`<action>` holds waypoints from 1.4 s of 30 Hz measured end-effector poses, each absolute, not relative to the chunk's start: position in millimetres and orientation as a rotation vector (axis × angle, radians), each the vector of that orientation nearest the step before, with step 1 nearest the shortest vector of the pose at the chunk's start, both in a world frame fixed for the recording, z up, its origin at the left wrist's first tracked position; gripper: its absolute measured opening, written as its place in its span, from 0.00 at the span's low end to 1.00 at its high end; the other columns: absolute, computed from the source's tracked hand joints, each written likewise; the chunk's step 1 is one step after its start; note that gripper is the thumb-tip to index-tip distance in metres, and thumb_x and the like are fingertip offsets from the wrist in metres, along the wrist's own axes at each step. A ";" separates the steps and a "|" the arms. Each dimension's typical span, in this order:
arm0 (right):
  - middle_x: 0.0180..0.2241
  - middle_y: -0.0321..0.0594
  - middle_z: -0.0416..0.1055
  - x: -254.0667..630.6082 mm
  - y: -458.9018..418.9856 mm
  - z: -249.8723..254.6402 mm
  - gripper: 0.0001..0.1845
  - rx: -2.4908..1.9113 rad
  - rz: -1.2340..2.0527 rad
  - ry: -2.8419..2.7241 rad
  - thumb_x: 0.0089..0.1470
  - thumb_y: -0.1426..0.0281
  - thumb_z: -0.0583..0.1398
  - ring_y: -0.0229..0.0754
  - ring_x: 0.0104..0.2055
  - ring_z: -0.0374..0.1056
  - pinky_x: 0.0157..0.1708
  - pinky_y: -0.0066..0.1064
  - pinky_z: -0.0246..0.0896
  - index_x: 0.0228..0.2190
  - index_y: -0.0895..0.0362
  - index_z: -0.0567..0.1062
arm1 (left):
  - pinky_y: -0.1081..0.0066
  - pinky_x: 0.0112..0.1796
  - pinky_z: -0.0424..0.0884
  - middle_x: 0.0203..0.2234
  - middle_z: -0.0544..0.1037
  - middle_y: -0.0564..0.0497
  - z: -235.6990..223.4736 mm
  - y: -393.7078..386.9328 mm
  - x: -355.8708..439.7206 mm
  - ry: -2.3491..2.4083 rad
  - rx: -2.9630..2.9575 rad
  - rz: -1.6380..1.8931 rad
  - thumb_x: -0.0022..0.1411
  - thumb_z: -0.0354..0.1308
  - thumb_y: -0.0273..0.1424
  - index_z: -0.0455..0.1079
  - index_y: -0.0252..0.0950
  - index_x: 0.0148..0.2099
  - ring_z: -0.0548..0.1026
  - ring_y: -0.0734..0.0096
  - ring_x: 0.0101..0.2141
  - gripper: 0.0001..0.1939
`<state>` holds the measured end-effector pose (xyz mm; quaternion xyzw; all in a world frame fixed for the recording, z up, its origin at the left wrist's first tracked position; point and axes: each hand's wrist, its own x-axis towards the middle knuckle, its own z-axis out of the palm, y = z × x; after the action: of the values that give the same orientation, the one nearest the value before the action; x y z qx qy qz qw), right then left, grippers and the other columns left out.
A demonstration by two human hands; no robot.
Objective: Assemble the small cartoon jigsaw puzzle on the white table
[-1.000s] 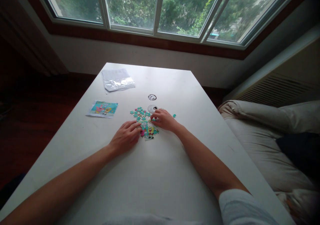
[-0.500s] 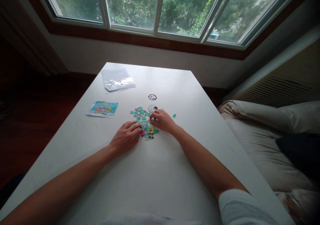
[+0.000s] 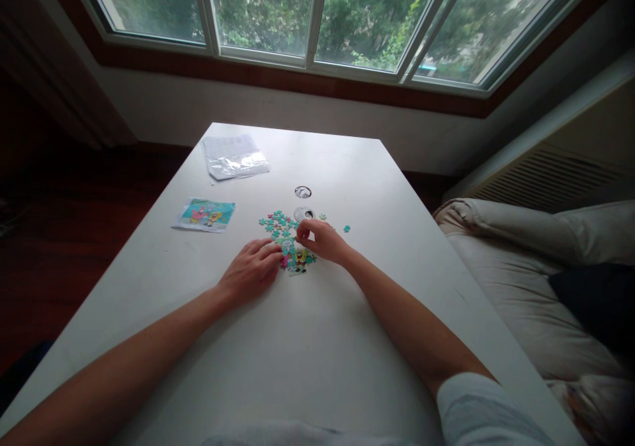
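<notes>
A partly joined jigsaw puzzle (image 3: 299,259) with a yellow cartoon figure lies on the white table. My left hand (image 3: 255,261) rests flat along its left side, fingers stretched out, fingertips touching the edge. At the puzzle's upper right, my right hand (image 3: 320,239) has thumb and forefinger pinched together on what looks like a small puzzle piece; the fingers mostly hide it. Loose turquoise puzzle pieces (image 3: 278,222) are scattered just beyond the joined part. One stray piece (image 3: 346,229) sits apart to the right.
A picture sheet (image 3: 207,216) in clear wrapping lies left of the pieces. Farther back is a clear plastic bag (image 3: 235,158) over papers. Two round table inserts (image 3: 302,192) are behind the puzzle. Beyond the table's right edge stands a beige sofa (image 3: 506,261).
My right hand has lifted slightly and its fingers have curled into a tighter pinch, uncovering a loose piece behind it. My left hand stays in place.
</notes>
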<state>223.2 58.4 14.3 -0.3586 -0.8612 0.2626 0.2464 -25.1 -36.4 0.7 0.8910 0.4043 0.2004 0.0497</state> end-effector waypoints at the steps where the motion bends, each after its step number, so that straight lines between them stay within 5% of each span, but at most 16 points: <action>1: 0.30 0.36 0.72 222.7 55.8 17.6 0.02 -0.970 0.786 -2.341 0.57 0.71 0.61 0.37 0.33 0.65 0.36 0.28 0.57 0.33 0.56 0.73 | 0.50 0.62 0.63 0.58 0.74 0.48 0.4 -36.1 -25.4 1.228 2.712 0.611 0.68 0.52 0.26 0.70 0.41 0.59 0.64 0.55 0.63 0.19; 7: 0.25 0.30 0.69 216.4 34.1 34.7 0.02 -0.919 1.041 -2.515 0.55 0.71 0.62 0.33 0.28 0.61 0.30 0.24 0.51 0.33 0.56 0.74 | 0.50 0.63 0.63 0.59 0.73 0.48 -0.6 -35.0 -26.1 1.217 2.700 0.614 0.68 0.52 0.26 0.69 0.42 0.60 0.63 0.55 0.64 0.20; 42: 0.25 0.32 0.72 219.7 38.3 28.9 0.03 -1.101 0.811 -2.637 0.54 0.71 0.64 0.34 0.27 0.61 0.28 0.25 0.45 0.33 0.55 0.78 | 0.58 0.53 0.67 0.54 0.77 0.48 11.4 -44.9 -21.1 0.918 2.877 0.494 0.72 0.51 0.30 0.73 0.41 0.52 0.71 0.59 0.55 0.12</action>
<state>219.7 38.3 28.9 -0.3693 -0.8845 0.2719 0.0856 -21.1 -44.9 11.4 0.9394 0.2998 0.1612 0.0408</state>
